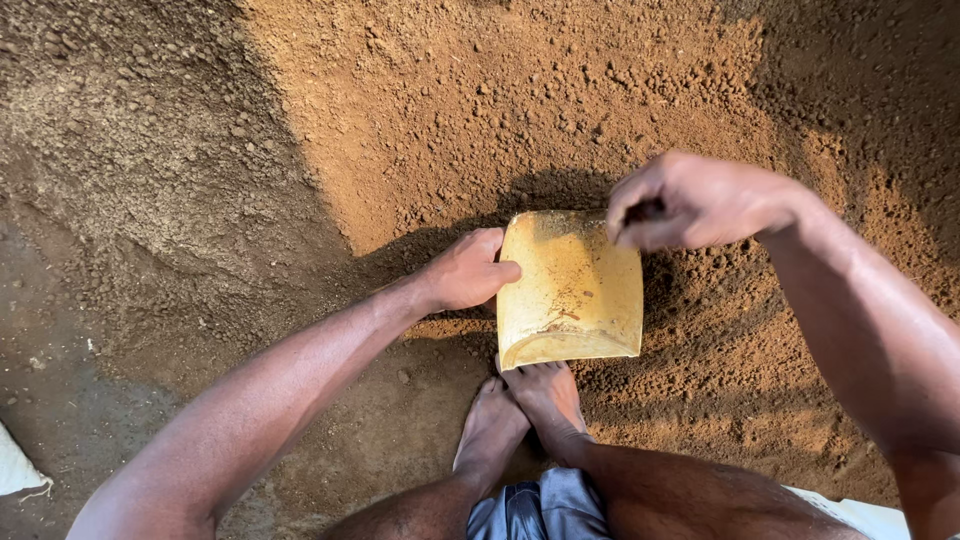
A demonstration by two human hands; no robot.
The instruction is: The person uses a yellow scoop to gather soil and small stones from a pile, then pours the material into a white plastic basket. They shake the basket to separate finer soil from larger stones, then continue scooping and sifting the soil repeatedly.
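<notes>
A yellow plastic container (572, 290), squarish with rounded corners and smeared with dirt, lies on its side in a heap of reddish-brown soil (520, 110). Its open mouth faces toward me, and the far end is pushed into the foot of the heap.

My left hand (468, 270) grips the container's left edge, thumb hooked over the top and fingers wrapped down its side. My right hand (690, 200) hovers at the container's far right corner, fingers curled in and pinched together; I cannot tell whether they hold the rim or a bit of soil.

Just below the container's mouth, my two bare feet (525, 410) stand close together on packed earth, toes almost touching its near edge. Below the feet, blue-grey shorts (540, 510) show at the bottom edge.

The soil is loose and crumbly, scattered with small clods, and rises above and to the right of the container. To the container's left, the ground turns darker and greyer, in shadow. Far left of the container, at the frame's edge, lies a corner of white sacking (15, 465). Another white patch (860, 515) shows at lower right.
</notes>
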